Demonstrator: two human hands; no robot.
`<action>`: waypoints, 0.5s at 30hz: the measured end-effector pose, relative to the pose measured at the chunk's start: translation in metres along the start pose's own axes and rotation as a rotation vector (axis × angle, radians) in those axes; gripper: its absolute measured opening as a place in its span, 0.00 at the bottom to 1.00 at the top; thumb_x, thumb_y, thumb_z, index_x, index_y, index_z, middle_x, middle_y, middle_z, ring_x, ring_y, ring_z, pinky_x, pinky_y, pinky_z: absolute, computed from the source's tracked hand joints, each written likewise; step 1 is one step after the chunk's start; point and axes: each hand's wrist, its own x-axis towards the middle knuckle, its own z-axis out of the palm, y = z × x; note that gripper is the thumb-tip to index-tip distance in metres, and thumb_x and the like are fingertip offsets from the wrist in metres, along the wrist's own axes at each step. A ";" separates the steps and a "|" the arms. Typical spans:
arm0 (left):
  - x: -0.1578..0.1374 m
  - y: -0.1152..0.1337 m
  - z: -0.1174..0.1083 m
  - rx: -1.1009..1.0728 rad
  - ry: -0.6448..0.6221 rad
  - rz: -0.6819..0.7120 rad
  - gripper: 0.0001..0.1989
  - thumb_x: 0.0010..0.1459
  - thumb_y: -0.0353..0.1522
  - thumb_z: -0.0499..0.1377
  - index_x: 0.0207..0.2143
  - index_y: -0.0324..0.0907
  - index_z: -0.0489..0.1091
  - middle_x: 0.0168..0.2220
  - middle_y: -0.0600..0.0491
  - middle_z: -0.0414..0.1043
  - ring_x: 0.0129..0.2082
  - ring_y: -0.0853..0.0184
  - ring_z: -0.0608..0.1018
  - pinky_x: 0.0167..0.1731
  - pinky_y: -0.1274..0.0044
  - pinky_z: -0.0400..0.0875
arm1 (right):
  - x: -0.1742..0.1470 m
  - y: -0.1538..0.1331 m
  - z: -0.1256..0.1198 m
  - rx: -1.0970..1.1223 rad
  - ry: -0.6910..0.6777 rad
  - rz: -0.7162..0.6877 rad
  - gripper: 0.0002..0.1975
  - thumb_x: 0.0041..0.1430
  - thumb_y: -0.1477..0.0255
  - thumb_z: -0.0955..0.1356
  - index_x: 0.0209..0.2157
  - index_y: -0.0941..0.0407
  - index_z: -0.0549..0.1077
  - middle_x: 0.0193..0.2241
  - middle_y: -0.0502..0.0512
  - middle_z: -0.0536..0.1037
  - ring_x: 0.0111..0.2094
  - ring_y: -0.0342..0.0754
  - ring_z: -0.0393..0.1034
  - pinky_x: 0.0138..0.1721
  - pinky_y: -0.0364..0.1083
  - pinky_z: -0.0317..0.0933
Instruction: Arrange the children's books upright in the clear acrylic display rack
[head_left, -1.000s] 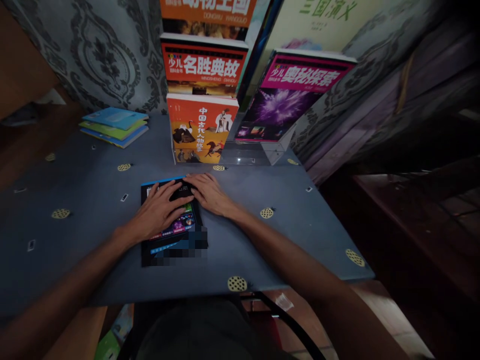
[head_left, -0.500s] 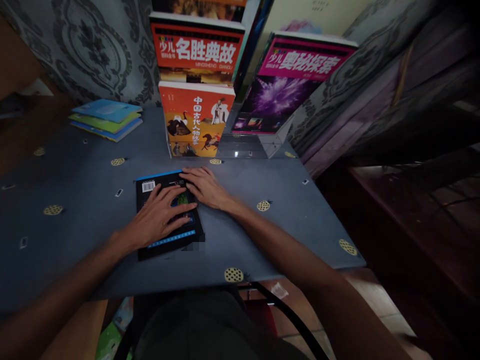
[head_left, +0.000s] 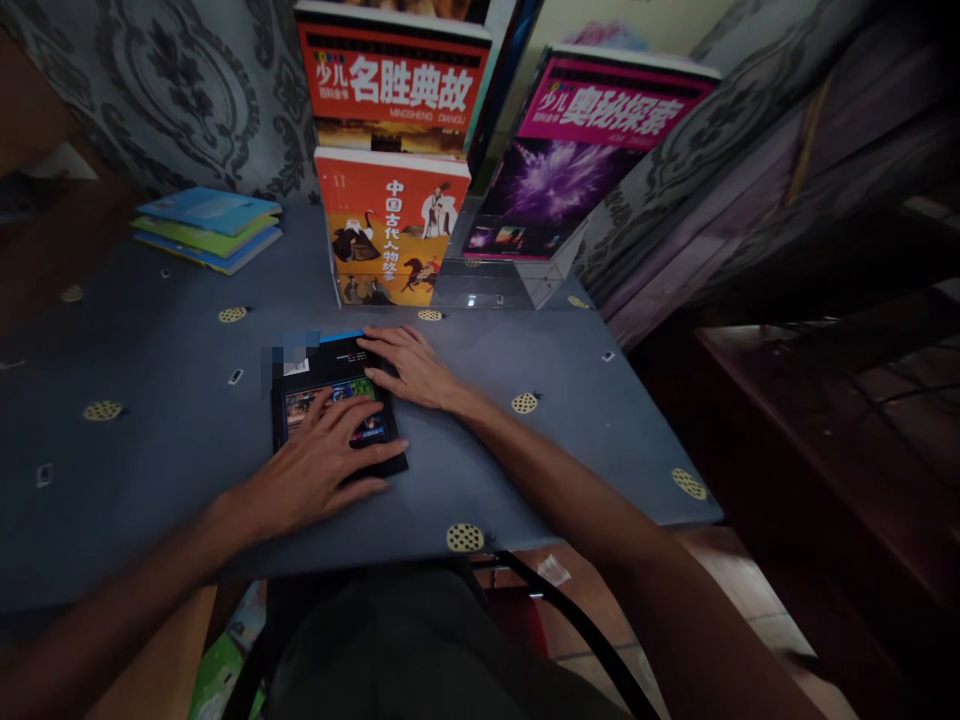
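A dark book (head_left: 341, 362) with small coloured pictures and a blue top edge lies flat on the blue tablecloth (head_left: 480, 470). Across its lower part rests my left hand (head_left: 330, 450), fingers spread and hiding the near edge. My right hand (head_left: 409, 367) lies at the book's upper right corner, its fingertips on the cover and its fingers stretched out. Neither hand is wrapped round anything. A blurred patch covers the book's upper left corner.
Behind the hands, a clear stand (head_left: 487, 285) holds an orange book (head_left: 394, 230), a red-topped book (head_left: 394, 90) and a purple book (head_left: 577, 150). Several thin books (head_left: 210, 225) are stacked at the back left. The table's right edge slants down beside a dark area.
My left hand has slid down the book towards me, uncovering more of its pictures. The right hand stays at the upper right corner. The view has shifted slightly.
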 end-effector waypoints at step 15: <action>-0.015 0.019 0.012 0.102 0.010 0.032 0.27 0.67 0.26 0.54 0.65 0.56 0.62 0.65 0.46 0.63 0.66 0.55 0.64 0.66 0.53 0.55 | -0.006 -0.016 0.008 -0.030 0.053 -0.013 0.19 0.71 0.71 0.62 0.60 0.54 0.70 0.65 0.58 0.67 0.69 0.53 0.53 0.69 0.62 0.44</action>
